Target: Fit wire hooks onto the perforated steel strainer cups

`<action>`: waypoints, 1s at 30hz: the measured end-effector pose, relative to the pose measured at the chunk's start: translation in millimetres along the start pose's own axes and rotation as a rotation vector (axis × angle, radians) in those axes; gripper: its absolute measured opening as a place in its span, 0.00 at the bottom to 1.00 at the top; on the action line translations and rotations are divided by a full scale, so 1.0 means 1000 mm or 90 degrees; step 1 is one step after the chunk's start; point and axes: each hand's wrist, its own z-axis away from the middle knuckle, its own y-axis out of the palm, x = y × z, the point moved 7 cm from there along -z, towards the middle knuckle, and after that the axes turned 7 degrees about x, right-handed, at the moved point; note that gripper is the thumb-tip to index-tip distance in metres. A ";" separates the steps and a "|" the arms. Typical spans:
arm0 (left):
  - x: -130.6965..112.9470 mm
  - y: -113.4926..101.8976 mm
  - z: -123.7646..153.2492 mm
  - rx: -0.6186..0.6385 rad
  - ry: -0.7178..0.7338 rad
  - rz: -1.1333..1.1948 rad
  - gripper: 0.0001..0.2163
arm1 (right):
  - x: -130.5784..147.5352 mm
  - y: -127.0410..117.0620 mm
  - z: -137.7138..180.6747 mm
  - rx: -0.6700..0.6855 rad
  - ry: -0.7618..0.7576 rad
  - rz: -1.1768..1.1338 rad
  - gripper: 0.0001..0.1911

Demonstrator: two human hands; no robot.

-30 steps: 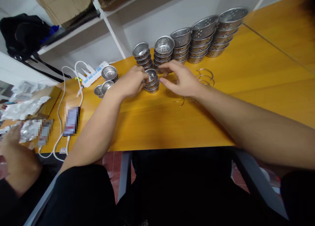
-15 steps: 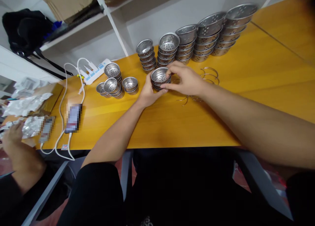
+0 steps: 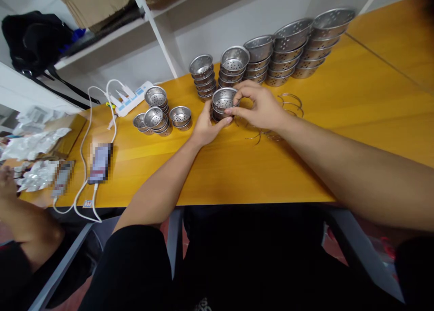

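My left hand (image 3: 205,129) is closed around the side of a lower perforated metal cup (image 3: 222,117) on the table. Thumb and fingers of my right hand (image 3: 260,106) pinch the right side of an upper perforated cup (image 3: 224,98), which sits raised and partly nested in the lower one. Just behind them rise tall stacks of similar cups, such as the front-left stack (image 3: 205,81) and a wider one (image 3: 233,67). Several thin wire rings (image 3: 292,104) lie beside and below my right hand, some partly hidden by it.
Shorter cup groups (image 3: 156,117) and a small pair (image 3: 181,116) stand to the left. Beyond are a power strip (image 3: 134,99), white cables and a phone (image 3: 100,162). At far left is another person's arm (image 3: 30,220) near plastic bags (image 3: 39,175). Larger cup stacks (image 3: 313,44) line the back.
My right hand has lifted the upper cup slightly, so more of its side shows above the lower cup. The other person's hand has moved left, toward the picture's edge.
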 end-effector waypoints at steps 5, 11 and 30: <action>0.002 0.000 -0.004 0.020 0.013 0.012 0.54 | -0.007 -0.003 -0.002 0.002 0.004 -0.019 0.36; -0.001 0.000 -0.005 0.037 0.026 0.029 0.52 | -0.005 -0.009 -0.006 -0.002 0.015 -0.044 0.39; -0.027 -0.005 0.013 -0.021 0.199 -0.200 0.44 | 0.007 -0.057 -0.001 0.263 0.160 0.385 0.17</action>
